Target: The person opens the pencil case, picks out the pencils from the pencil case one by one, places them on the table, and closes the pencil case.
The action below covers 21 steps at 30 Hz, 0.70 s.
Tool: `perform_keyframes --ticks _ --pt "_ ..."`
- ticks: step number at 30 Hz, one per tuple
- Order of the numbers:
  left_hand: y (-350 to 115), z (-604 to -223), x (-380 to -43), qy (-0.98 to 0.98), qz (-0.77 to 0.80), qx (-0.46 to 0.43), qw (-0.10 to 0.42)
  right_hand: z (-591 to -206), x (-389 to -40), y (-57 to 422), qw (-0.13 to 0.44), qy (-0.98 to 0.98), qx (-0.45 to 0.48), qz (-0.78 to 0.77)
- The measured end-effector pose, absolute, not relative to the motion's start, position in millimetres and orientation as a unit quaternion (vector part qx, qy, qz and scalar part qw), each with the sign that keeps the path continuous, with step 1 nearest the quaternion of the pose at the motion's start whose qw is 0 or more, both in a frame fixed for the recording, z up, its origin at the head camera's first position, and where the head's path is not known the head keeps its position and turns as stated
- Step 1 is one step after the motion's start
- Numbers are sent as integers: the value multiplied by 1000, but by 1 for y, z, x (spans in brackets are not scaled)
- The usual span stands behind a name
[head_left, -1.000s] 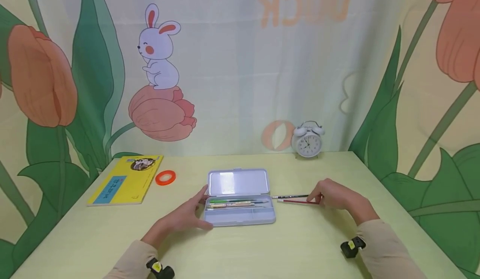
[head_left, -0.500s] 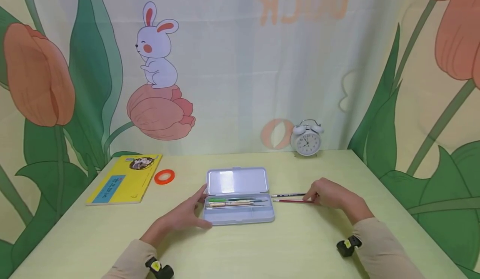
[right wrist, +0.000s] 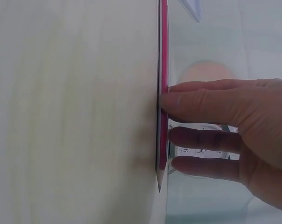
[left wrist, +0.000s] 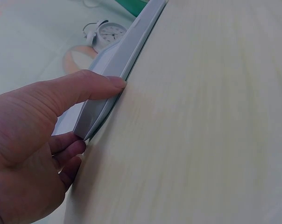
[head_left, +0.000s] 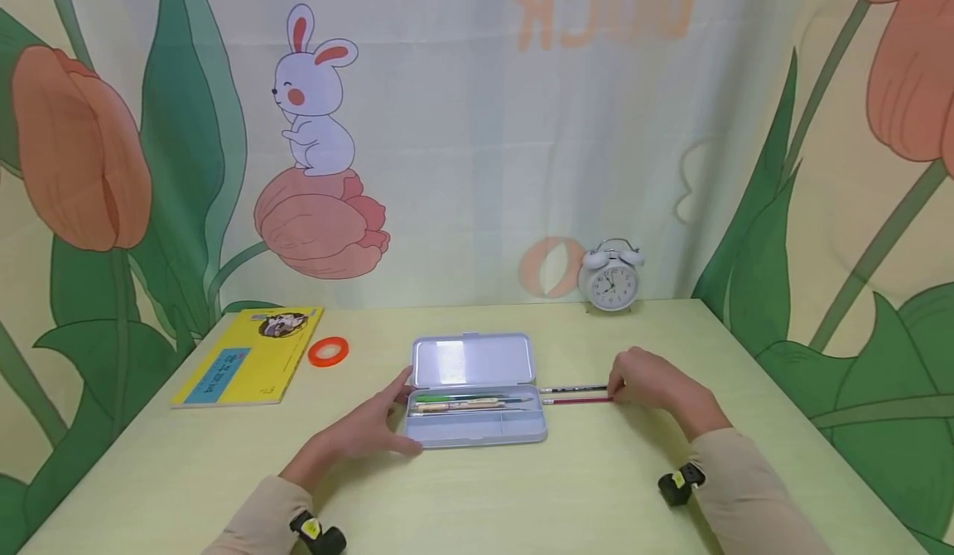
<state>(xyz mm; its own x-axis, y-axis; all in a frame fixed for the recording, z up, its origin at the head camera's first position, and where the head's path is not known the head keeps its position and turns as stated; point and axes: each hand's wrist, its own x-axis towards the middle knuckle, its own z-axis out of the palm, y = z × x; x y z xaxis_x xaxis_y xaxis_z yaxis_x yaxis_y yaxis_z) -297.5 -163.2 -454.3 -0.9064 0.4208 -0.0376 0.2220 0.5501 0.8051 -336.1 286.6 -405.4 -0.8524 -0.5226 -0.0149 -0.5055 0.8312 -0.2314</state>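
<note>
My left hand holds the left end of an open pale-lavender pencil case, thumb along the front edge and fingers at the back. Several pens and pencils lie in its rear compartment. To the right of the case, my right hand pinches a red pencil between thumb and fingers near its sharpened end. In the right wrist view, the red pencil's tip points towards the bottom. A black-and-white patterned pencil lies just behind it, partly hidden by the fingers.
A yellow book lies at the back left, with an orange tape roll beside it. At the back right stands a white alarm clock. A printed curtain hangs behind the pale table.
My right hand has moved a little left, and the red pencil has shifted left and straightened alongside the patterned pencil. My left hand stays on the case.
</note>
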Motion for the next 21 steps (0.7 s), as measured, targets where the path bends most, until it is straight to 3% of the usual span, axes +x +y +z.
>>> perform_keyframes --ticks 21 --pt "-163 -455 -299 878 431 178 113 -406 -345 283 42 966 -236 -100"
